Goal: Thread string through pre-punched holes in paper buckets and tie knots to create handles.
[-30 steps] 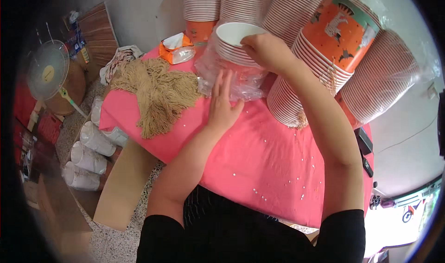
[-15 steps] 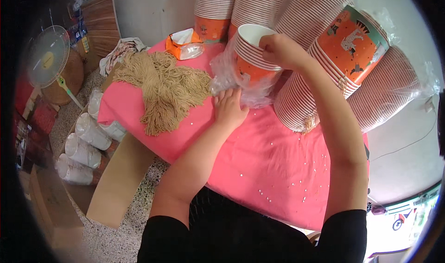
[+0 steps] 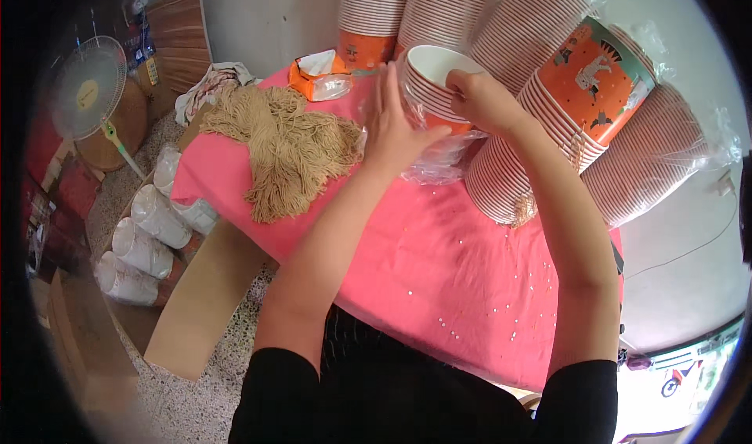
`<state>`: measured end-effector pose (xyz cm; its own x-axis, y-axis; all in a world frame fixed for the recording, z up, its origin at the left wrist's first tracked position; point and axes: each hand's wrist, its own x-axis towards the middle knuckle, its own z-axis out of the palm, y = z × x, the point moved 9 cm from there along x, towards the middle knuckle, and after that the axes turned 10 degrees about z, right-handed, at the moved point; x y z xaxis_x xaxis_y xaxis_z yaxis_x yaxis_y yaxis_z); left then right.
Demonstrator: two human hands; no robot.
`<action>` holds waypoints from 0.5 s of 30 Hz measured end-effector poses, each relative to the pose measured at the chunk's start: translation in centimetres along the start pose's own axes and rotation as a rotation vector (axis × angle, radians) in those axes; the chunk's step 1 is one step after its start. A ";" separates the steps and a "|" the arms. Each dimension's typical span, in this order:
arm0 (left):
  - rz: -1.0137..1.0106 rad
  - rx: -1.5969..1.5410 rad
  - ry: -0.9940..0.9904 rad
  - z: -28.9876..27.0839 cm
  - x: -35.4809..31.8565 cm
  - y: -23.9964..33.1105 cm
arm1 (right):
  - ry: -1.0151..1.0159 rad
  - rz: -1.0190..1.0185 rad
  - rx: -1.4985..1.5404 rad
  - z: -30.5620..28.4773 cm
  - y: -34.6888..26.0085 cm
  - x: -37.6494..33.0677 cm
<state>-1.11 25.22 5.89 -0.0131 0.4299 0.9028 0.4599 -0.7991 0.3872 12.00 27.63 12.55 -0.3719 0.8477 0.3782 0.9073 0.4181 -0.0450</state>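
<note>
A short stack of paper buckets (image 3: 435, 99), white inside with orange printed sides, stands in a crumpled clear plastic bag (image 3: 435, 164) at the far middle of the table. My right hand (image 3: 487, 101) is closed on the right rim of the stack's top bucket, the fingertips inside it. On the stack's left side, my left hand (image 3: 392, 131) rests with its fingers stretched upward and the thumb spread across the front. To its left lies a heap of tan yarn cords (image 3: 290, 146).
Tall bagged stacks of buckets (image 3: 540, 13) line the back and right, one patterned bucket (image 3: 591, 80) upside down on top. An orange tissue pack (image 3: 319, 76) sits behind the yarn. Small white bits dot the pink tablecloth (image 3: 439, 264). Wrapped stacks (image 3: 137, 248) and a fan (image 3: 90, 92) stand left.
My left hand has risen from the tablecloth to the left side of the bucket stack. My right hand has shifted slightly down and right, still at the rim.
</note>
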 end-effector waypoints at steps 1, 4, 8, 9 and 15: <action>-0.068 -0.109 -0.047 1.0 0.9 -1.6 | 0.011 -0.001 0.009 -0.1 -0.4 0.2; -0.192 -0.277 -0.122 3.2 1.8 -4.6 | 0.030 0.004 -0.052 0.3 -0.3 0.3; -0.322 -0.331 -0.310 7.5 -4.6 -7.6 | 0.058 -0.047 0.011 0.6 -0.7 0.4; -0.333 -0.132 -0.382 7.8 -6.1 -7.6 | 0.056 -0.038 0.010 0.4 -0.5 0.4; -0.348 0.137 -0.363 8.8 -7.4 -8.2 | 0.002 -0.071 -0.065 0.1 -0.9 1.0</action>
<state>2.99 32.26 -5.61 0.1110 0.7980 0.5924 0.5958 -0.5305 0.6030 10.80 28.16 12.85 -0.4352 0.8163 0.3798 0.8896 0.4549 0.0416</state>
